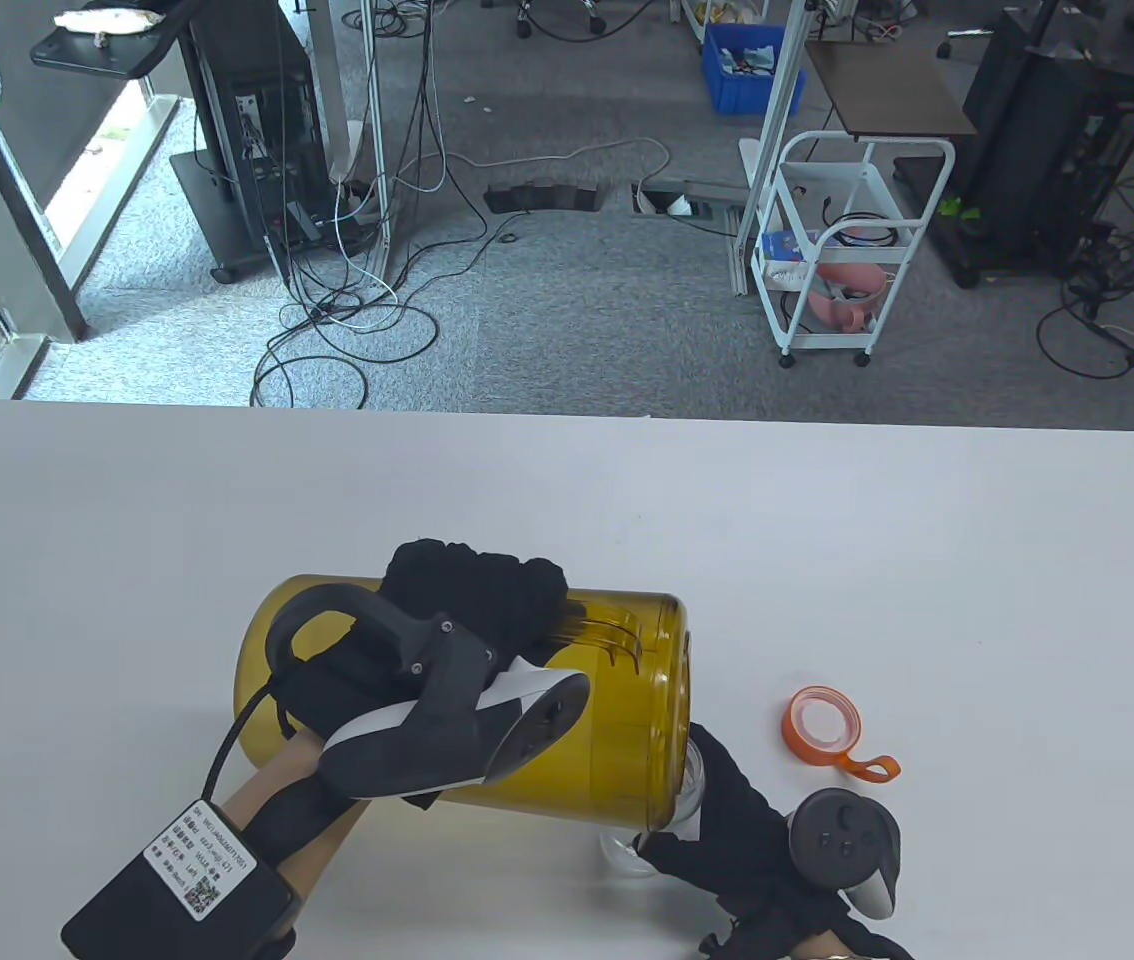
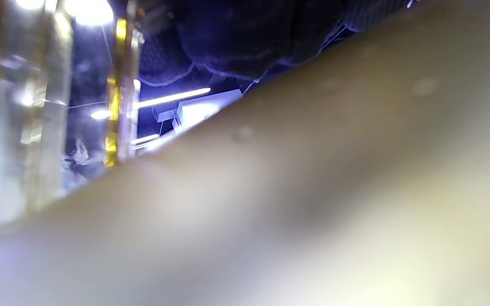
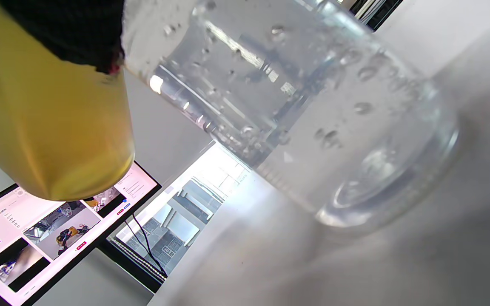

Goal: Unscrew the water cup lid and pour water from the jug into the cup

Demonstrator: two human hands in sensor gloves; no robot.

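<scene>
A white label (image 1: pixel 199 860) with a QR code sits on the black box (image 1: pixel 177 900) strapped at the left forearm, near the bottom left of the table view. Its print runs in several small lines; only the word "Left" and a string of letters and digits can be partly made out, too small to read with certainty. In the right wrist view, a monitor (image 3: pixel 53 225) at the lower left shows a page with small pictures and red and blue tags, but its lettering is too fine to read. No other readable writing shows.
</scene>
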